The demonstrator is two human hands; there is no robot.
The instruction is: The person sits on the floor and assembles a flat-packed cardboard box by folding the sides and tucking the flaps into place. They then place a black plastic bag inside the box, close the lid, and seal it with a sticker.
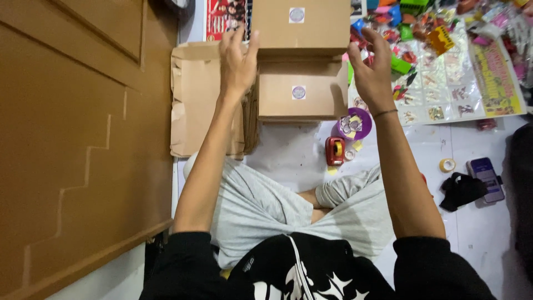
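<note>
Black sleeves [311, 272] and grey-trousered crossed legs [266, 208] fill the foreground above a white floor [288, 153]. Beyond them a wooden door [72, 139] stands on the left. Ahead, the top cardboard box [302, 25] sits on a second box [300, 91], its long axis running across between both hands. The left hand [237, 64] lies flat against its left end, fingers spread. The right hand [373, 72] hovers open just beside the right end, apart from it. A red tape dispenser [335, 151] lies nearer the right arm.
</note>
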